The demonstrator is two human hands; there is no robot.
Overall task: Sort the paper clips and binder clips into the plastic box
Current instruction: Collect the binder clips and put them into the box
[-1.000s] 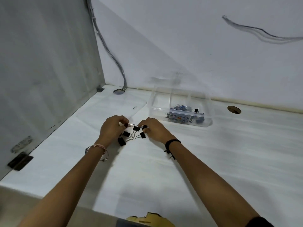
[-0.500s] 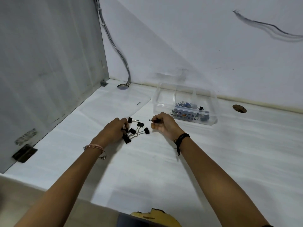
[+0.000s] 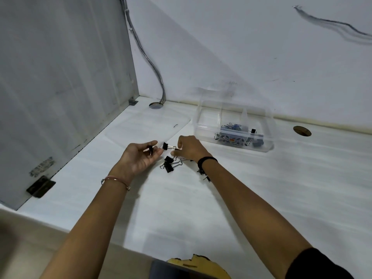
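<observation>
While the left hand (image 3: 141,156) lies palm-up just above the white table (image 3: 261,198), its fingers are loosely spread and a black binder clip (image 3: 150,150) rests on them near the fingertips, cradled rather than pinched, its long axis running roughly near to far. Just to the right, the right hand (image 3: 190,148) is turned knuckles-up, its thumb and forefinger closed on the wire handles of a second binder clip (image 3: 165,146); that clip lies nearly level, black body pointing left toward the left hand's fingertips and silver handles pointing right into the pinch. Below and between the two hands, a small cluster of binder clips (image 3: 169,165) sits on the table, bodies dark and wire loops splayed toward the right; how many are in the heap cannot be told. Farther off and to the right stands the clear plastic box (image 3: 203,125), open on top and split by dividers. Its far-left compartment looks bare, a middle compartment holds a tangle of blue paper clips (image 3: 231,126), and a compartment at the right holds at least one black clip (image 3: 253,130), with more dark pieces blurred behind the near wall. A clear lid (image 3: 145,125) lies flat on the table left of the box, far from the left hand.
</observation>
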